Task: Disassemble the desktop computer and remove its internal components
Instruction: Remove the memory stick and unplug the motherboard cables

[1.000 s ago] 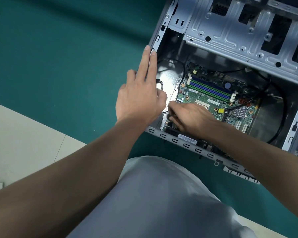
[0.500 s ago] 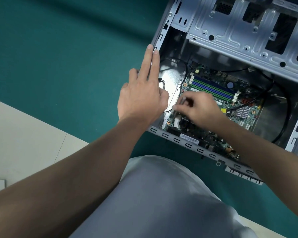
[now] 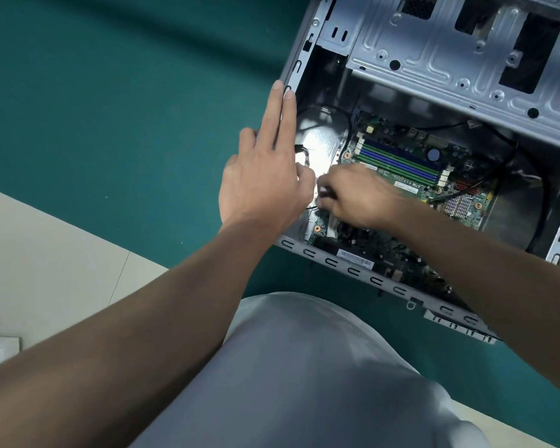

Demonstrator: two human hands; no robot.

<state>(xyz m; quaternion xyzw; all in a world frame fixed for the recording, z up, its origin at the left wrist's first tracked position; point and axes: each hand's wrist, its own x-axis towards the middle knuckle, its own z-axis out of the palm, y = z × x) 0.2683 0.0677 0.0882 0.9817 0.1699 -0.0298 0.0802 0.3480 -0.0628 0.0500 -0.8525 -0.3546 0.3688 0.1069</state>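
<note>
Evidently, the work was found part-done. The case (image 3: 328, 261) was laid on its side on the green mat (image 3: 126, 108), directly in front of the person's knees, with its side panel already off and the interior exposed.

The left hand (image 3: 262, 179) was spread flat, its fingers straight and laid along the left rim of the case. It was judged to be steadying the case and nothing was gripped by it. The right hand (image 3: 359, 198) was placed inside the case, over the left edge of the board (image 3: 446, 150), with its fingers curled. Whether a plug or a wire was pinched there could not be told, as that area was blurred.

Done, as far as could be seen: the panel was removed and the drive cage (image 3: 450, 59) appeared stripped, with its openings dark.

Left to do: the board was still seated in the case, and the heatsink (image 3: 463, 206) was still on it. A black cable (image 3: 545, 202) was still looped along the right side. The memory slots (image 3: 398, 161) were noted, but whether modules remained in them could not be confirmed. The task was therefore judged to be at a middle stage, with cable release under way and board removal outstanding.
</note>
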